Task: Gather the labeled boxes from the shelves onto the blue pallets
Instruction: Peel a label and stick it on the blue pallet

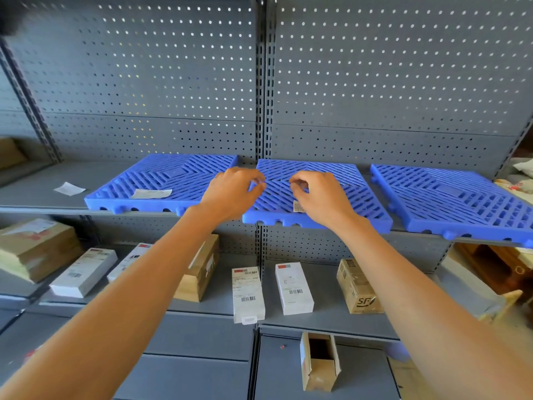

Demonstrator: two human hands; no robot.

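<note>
Three blue slatted pallets lie side by side on the upper shelf: left pallet [161, 183], middle pallet [363, 203], right pallet [450, 197]. My left hand [233, 192] and my right hand [320, 194] hover over the middle pallet's front half, fingers curled, with nothing seen in them. On the shelf below stand labeled boxes: two white ones [248, 293] [292, 287], a brown SF box [359, 287], a brown box [202, 272] partly behind my left forearm, and a white box [83, 272].
A loose paper label [151, 193] lies on the left pallet, another slip [69, 188] on the bare shelf. A large brown parcel [34, 246] sits at lower left. An open cardboard box [318, 362] stands on the lowest level. Perforated grey back panels rise behind.
</note>
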